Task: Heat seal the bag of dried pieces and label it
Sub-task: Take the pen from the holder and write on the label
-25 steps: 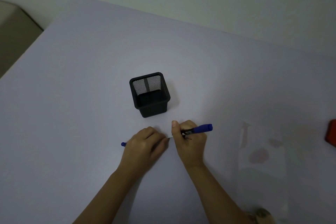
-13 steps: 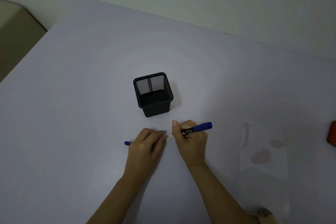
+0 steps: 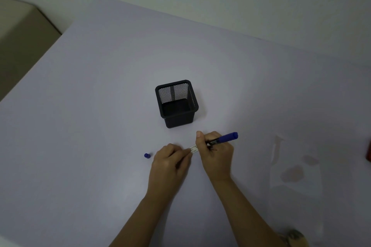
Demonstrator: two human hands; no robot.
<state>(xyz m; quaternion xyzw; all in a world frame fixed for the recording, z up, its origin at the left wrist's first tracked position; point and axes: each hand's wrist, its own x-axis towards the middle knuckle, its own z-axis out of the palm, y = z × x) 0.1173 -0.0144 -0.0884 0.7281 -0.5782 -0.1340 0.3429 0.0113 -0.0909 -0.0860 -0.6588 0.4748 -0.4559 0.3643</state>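
A small white label strip lies on the table between my two hands. My left hand presses its left end with the fingertips. My right hand grips a blue marker, its tip hidden by the fingers near the label's right end. The marker's blue cap lies on the table just left of my left hand. A clear plastic bag holding a few pale dried pieces lies flat at the right.
A black mesh pen holder stands just beyond my hands, with nothing in it. A red object shows at the right edge. The white table ends at a wall behind and drops off at the left.
The label has come into sight between my hands as they moved slightly apart. The view shifted left, showing the whole cap. The marker stays in my right hand.
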